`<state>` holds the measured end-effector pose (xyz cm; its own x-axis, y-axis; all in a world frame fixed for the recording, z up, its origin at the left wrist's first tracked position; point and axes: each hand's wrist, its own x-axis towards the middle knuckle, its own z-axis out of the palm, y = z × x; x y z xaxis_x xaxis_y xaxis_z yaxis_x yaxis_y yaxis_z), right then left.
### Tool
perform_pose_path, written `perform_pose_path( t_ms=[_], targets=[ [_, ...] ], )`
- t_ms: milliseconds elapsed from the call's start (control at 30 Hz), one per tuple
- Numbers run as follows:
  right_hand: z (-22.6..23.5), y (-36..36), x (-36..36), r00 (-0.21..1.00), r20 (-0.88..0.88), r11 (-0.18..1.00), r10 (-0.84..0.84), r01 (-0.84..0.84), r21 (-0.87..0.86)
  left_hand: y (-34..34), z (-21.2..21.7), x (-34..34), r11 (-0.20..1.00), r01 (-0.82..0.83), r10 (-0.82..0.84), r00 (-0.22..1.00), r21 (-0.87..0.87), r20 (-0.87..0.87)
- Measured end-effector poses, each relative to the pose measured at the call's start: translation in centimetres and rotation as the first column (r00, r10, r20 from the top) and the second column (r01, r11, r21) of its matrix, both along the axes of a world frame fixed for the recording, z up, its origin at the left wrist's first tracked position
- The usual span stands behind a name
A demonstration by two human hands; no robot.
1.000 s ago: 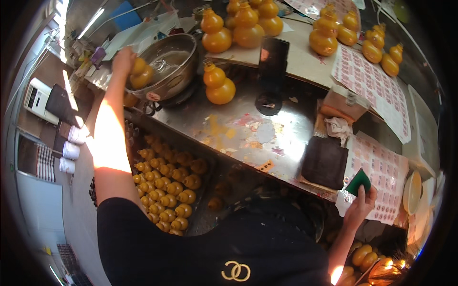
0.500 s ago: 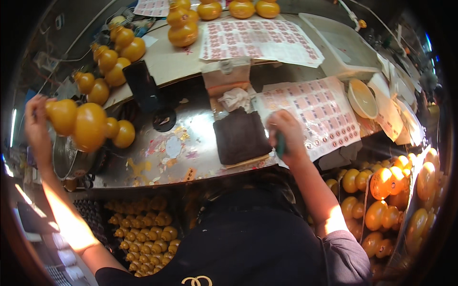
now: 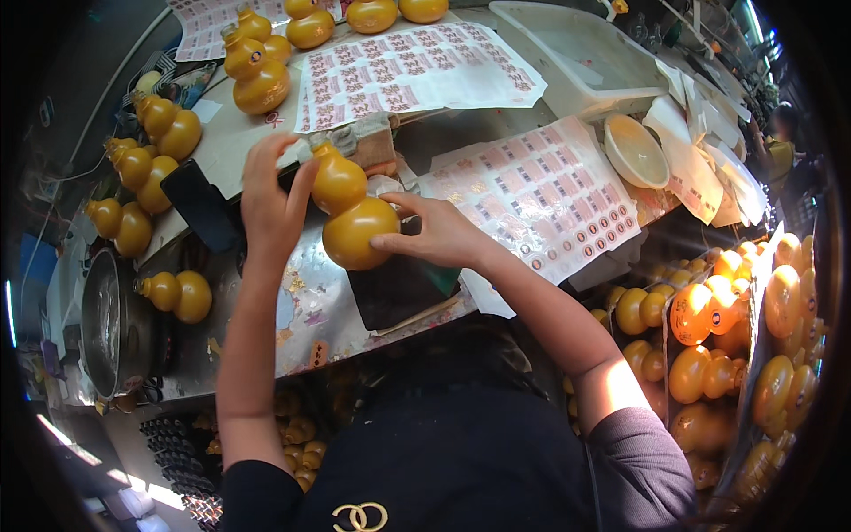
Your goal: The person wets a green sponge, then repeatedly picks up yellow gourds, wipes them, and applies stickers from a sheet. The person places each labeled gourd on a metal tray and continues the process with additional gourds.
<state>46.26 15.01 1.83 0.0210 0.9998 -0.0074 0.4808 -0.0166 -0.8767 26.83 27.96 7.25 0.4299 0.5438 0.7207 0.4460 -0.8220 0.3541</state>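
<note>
A glossy yellow gourd-shaped bottle is tilted above the bench, its narrow neck toward the upper left. My left hand closes on it at the neck end. Around its larger lower bulb curl the thumb and fingers of my right hand. Below the bottle lies a dark folded cloth on a thin board, partly hidden. Something dark green rests at the cloth's right edge, under my right wrist. Sheets of printed red labels spread to the right of my right hand.
Another gourd-shaped bottle lies by a round metal pan at left. A black phone leans near more gourds. Farther back are a label sheet and a plastic tub. A bowl stands right; crated gourds sit below.
My left hand has brought the gourd-shaped bottle from the far left to over the cloth. My right hand has let go of the green object and gripped the bottle. The view has shifted.
</note>
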Motion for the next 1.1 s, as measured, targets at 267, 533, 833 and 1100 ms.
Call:
perform_pose_path(
  t_ms=[267, 533, 833, 1100],
  targets=[
    [-0.3, -0.2, -0.7, 0.99, -0.143, 1.0, -0.005, 0.008, 0.022, -8.0, -7.4, -1.9, 0.967, 0.106, -0.113, 0.993, -0.234, -0.018],
    [3.0, 6.5, 5.1, 0.847, 0.404, 0.938, -0.346, 0.299, 0.175, -8.6, -7.5, 0.2, 0.919, 0.157, -0.157, 0.987, -0.361, 0.031],
    [1.4, 7.1, 6.9, 0.691, 0.548, 0.872, -0.472, 0.275, 0.405, -9.5, -7.3, 0.5, 0.91, 0.12, -0.105, 0.993, -0.397, 0.059],
    [0.6, 5.9, 7.9, 0.917, -0.092, 0.85, -0.388, 0.394, 0.35, -9.8, -6.6, 0.5, 0.902, 0.088, -0.07, 0.996, -0.422, 0.058]
  ],
)
